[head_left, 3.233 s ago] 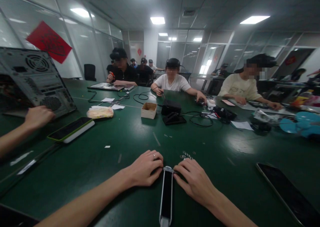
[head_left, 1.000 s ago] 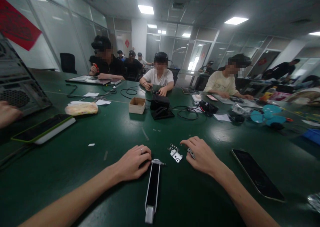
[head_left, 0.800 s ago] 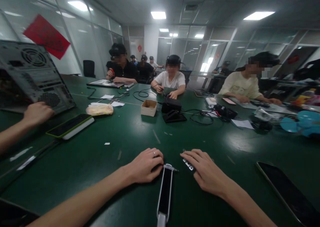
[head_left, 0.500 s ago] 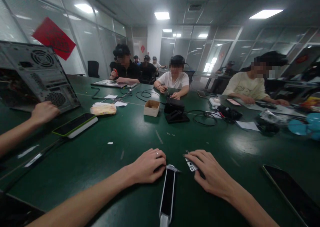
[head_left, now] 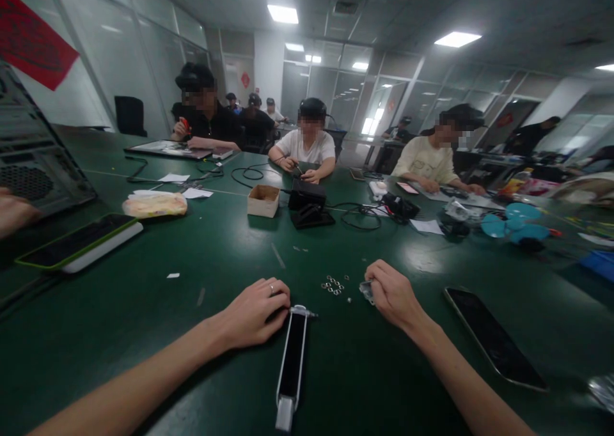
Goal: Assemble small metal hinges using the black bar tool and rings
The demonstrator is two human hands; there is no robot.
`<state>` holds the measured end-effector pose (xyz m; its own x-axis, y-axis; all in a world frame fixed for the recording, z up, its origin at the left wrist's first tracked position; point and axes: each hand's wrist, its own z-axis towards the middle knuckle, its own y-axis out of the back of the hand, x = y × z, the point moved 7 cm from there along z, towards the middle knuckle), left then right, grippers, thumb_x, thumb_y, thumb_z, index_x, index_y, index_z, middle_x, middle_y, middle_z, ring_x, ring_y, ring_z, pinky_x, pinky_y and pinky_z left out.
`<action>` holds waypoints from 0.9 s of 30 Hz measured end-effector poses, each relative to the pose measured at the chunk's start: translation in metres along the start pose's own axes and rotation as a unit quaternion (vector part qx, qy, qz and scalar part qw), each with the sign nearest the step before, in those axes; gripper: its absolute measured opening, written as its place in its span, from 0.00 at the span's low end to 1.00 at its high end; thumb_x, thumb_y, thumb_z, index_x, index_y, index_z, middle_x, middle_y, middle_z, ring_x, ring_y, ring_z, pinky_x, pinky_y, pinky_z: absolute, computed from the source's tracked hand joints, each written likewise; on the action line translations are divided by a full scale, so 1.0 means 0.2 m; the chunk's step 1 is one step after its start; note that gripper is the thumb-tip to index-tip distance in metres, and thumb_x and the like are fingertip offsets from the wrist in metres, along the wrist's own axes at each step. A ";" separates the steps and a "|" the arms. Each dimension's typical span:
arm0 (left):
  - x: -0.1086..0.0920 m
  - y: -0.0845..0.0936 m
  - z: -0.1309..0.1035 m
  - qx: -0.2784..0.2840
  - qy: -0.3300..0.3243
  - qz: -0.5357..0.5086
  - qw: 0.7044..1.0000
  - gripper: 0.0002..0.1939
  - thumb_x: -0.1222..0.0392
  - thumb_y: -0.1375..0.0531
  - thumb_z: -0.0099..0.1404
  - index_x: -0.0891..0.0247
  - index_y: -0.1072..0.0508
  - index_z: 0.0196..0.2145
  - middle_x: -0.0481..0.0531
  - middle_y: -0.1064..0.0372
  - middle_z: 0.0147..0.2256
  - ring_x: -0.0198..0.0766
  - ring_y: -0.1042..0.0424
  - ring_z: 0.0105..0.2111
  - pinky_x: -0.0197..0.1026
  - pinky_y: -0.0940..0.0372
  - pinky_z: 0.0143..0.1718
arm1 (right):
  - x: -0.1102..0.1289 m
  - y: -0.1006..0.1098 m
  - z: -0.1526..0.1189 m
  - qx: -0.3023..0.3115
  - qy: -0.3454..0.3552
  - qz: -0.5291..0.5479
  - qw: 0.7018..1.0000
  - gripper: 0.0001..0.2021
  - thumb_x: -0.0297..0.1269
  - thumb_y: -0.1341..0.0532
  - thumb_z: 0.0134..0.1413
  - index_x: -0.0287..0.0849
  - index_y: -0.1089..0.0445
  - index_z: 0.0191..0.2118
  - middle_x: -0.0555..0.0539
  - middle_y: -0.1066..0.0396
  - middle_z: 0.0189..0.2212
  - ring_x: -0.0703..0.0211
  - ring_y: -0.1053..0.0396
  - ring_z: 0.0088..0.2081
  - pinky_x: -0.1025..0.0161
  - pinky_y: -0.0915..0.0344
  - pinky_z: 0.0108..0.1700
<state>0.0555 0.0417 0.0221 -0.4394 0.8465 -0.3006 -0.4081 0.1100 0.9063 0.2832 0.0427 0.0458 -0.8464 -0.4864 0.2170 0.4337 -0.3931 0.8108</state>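
Note:
My left hand [head_left: 261, 311] rests on the table with its fingers curled. Its thumb and fingertips meet at the top corner of a long black-and-silver device [head_left: 293, 353], which lies flat; a thin metal pin [head_left: 311, 315] sticks out from that end. Pinched in my right hand [head_left: 392, 293] is a small grey metal bracket [head_left: 367, 291], partly hidden by the fingers. Several small metal nuts [head_left: 333, 285] lie loose on the green table between the hands, with one small piece [head_left: 349, 300] apart from them.
A phone [head_left: 494, 337] lies right of my right hand. Ahead are an open cardboard box [head_left: 263, 201] and a black device [head_left: 309, 199] with cables. On the left are a green-edged phone [head_left: 79, 239], a computer case [head_left: 29, 148] and another person's hand [head_left: 16, 212]. People sit opposite.
The view has turned right. My right hand has drawn away from the left, its fingers now closed around the bracket, and the loose nuts show plainly. My left hand stays by the device.

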 end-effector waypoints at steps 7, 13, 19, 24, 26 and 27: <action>0.01 -0.01 0.00 0.007 0.000 -0.001 1.000 0.08 0.65 0.49 0.66 0.64 0.31 0.37 0.55 0.34 0.41 0.41 0.34 0.38 0.43 0.39 0.39 | -0.19 0.02 -0.01 0.069 -0.146 -0.070 0.984 0.12 0.31 0.56 0.55 0.43 0.39 0.27 0.48 0.35 0.23 0.59 0.36 0.26 0.63 0.44 0.30; 0.03 -0.03 -0.01 0.009 -0.005 -0.001 1.000 0.08 0.65 0.49 0.66 0.64 0.31 0.37 0.54 0.35 0.41 0.40 0.35 0.38 0.43 0.39 0.39 | -0.30 -0.02 -0.03 0.164 -0.201 -0.090 0.962 0.13 0.29 0.56 0.57 0.40 0.35 0.34 0.45 0.32 0.31 0.58 0.34 0.34 0.64 0.43 0.38; 0.02 -0.03 0.00 0.004 -0.006 -0.003 1.000 0.08 0.65 0.50 0.66 0.64 0.31 0.37 0.54 0.34 0.40 0.40 0.34 0.37 0.43 0.39 0.39 | -0.34 -0.02 -0.07 0.247 -0.222 -0.104 0.938 0.13 0.28 0.53 0.56 0.39 0.31 0.31 0.43 0.31 0.31 0.57 0.34 0.33 0.63 0.45 0.36; 0.02 -0.03 0.00 0.008 -0.004 0.000 1.000 0.08 0.65 0.50 0.66 0.64 0.31 0.38 0.54 0.34 0.40 0.41 0.34 0.38 0.44 0.38 0.39 | -0.36 -0.06 -0.10 0.295 -0.228 -0.086 0.924 0.13 0.25 0.51 0.54 0.39 0.30 0.31 0.43 0.31 0.32 0.58 0.34 0.33 0.64 0.43 0.35; 0.02 -0.02 0.00 0.008 -0.004 -0.001 1.000 0.09 0.65 0.50 0.66 0.64 0.31 0.37 0.54 0.34 0.40 0.41 0.34 0.38 0.44 0.38 0.39 | -0.36 -0.08 -0.10 0.303 -0.225 -0.074 0.923 0.13 0.25 0.51 0.55 0.39 0.29 0.32 0.43 0.30 0.34 0.58 0.33 0.35 0.64 0.42 0.37; 0.02 -0.02 0.00 0.008 -0.004 -0.001 1.000 0.09 0.65 0.50 0.66 0.64 0.31 0.37 0.54 0.34 0.40 0.41 0.34 0.38 0.44 0.38 0.39 | -0.36 -0.09 -0.11 0.303 -0.223 -0.068 0.924 0.13 0.26 0.51 0.55 0.39 0.29 0.34 0.43 0.30 0.35 0.58 0.33 0.36 0.64 0.42 0.39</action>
<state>0.0558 0.0442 0.0177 -0.4317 0.8509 -0.2995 -0.3965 0.1192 0.9103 0.3431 0.0690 0.0034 -0.9822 -0.0425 0.1829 0.1748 0.1486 0.9733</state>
